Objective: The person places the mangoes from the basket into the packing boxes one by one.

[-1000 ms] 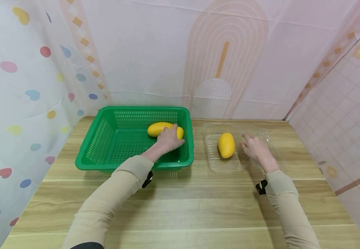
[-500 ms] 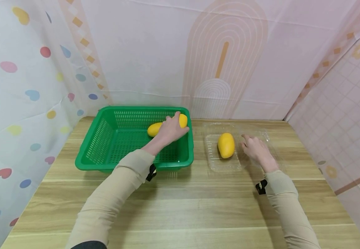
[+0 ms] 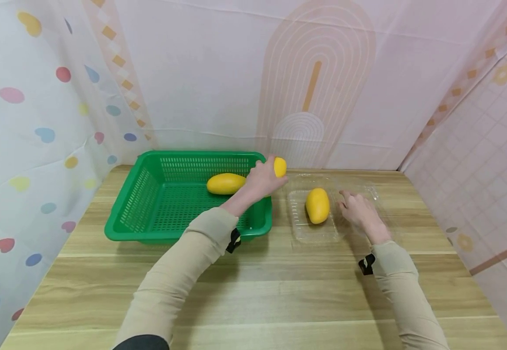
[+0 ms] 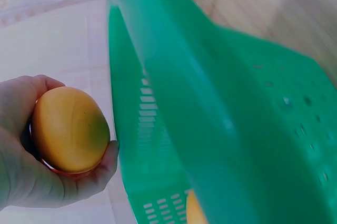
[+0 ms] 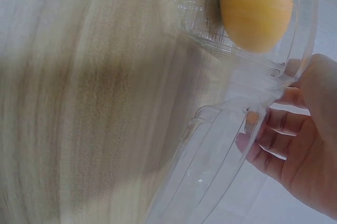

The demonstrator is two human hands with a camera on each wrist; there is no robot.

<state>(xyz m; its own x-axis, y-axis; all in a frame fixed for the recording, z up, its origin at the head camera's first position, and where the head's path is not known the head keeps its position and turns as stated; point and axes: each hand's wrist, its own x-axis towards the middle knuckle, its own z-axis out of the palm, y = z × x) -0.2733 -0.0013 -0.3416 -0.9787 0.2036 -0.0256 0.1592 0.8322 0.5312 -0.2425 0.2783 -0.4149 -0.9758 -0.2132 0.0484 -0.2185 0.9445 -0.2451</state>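
Note:
My left hand (image 3: pixel 263 179) grips a yellow mango (image 4: pixel 71 130) and holds it over the right rim of the green basket (image 3: pixel 157 237). In the left wrist view, fingers and thumb curl round the fruit just outside the basket wall. A second mango (image 3: pixel 226 184) lies in the basket. To the right, one more mango (image 3: pixel 317 206) sits in a clear plastic clamshell box (image 3: pixel 297 221), its lid (image 5: pixel 210 155) folded out to the right. My right hand (image 3: pixel 359 211) rests on that lid near the hinge, fingers loosely bent, fingertips at the plastic.
Basket and box stand side by side on a wood-grain table (image 3: pixel 253 301). A patterned curtain (image 3: pixel 209 78) hangs behind the table, with more cloth along both sides. Black straps cross both wrists.
My left hand has lifted a mango from the right part of the basket and carried it right, over the rim. The right hand and the box have stayed in place.

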